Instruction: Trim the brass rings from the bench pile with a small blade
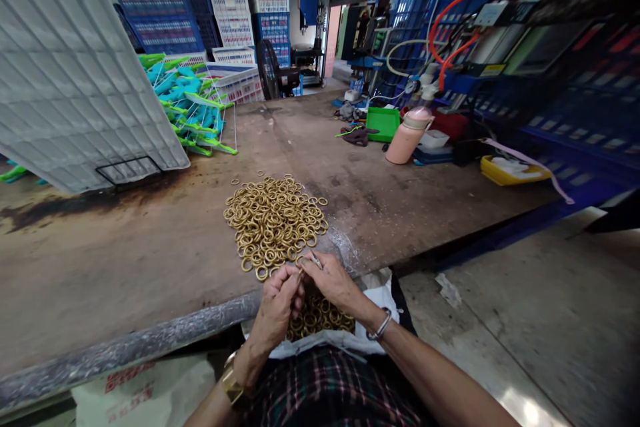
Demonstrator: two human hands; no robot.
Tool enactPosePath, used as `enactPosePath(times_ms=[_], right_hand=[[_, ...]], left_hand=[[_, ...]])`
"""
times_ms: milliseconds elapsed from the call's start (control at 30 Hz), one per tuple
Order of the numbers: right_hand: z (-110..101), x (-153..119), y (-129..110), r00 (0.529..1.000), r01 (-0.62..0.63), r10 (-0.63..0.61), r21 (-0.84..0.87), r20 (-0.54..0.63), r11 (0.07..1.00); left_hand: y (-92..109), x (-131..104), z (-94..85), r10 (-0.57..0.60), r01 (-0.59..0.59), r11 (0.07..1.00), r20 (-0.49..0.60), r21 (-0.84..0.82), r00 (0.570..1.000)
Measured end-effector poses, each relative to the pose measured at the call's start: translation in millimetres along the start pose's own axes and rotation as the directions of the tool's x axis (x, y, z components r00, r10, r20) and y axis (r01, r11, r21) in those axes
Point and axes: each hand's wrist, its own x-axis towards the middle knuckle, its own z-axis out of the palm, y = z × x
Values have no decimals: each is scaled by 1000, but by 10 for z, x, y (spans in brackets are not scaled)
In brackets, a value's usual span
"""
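Observation:
At the table's front edge my two hands meet fingertip to fingertip. My left hand [280,297] is closed, pinching a brass-coloured ring [300,269] that is partly covered by the fingers. My right hand [335,283] is closed on a small pointed metal tool [316,259], its grey tip showing by the index finger; its fingertips touch the ring too. Just beyond them lies a heap of brass-coloured rings [275,217] on the table. Below my hands, more rings [323,317] fill an open white bag [383,293] at my lap.
The worn wooden table [125,260] carries a leaning grey ribbed panel [90,67], green and blue plastic pieces [193,103], a pink bottle [409,137], a green tray [383,124] and a yellow dish [515,172]. Crates [150,7] and a black fan [273,70] stand behind.

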Motion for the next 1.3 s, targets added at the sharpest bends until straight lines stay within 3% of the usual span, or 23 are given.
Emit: enactPosePath(times_ms=[133,267,400,867,1000,1133,1200,1300], right_hand=[[-13,-21,70,999,23,-31,-210,-37,977],[1,-74,134,988,151,-134,-518,70,842],[31,-96,147,984,180,-120,-666,135,724],[59,-114,63,982,137,9,-753,186,644],[89,-96,14,990,74,51,-797,130,600],[-37,-15,26,995,-48,104,-827,13,561],[-129,14,38,996,-71,84,-806,-26,588],[-183,4,21,999,6,-30,-633,-27,774]], left_hand=[[29,-8,8,0,1,1000,-31,7,1000],[51,-12,8,16,-13,998,-64,58,998],[63,-15,13,27,-19,994,-76,110,997],[78,-41,24,95,-71,973,-101,219,990],[92,-77,26,81,-59,981,-111,183,990],[111,-163,29,58,-53,990,-36,130,998],[107,-186,31,29,-30,997,11,65,1000],[88,-167,28,3,-3,999,14,-38,1000]])
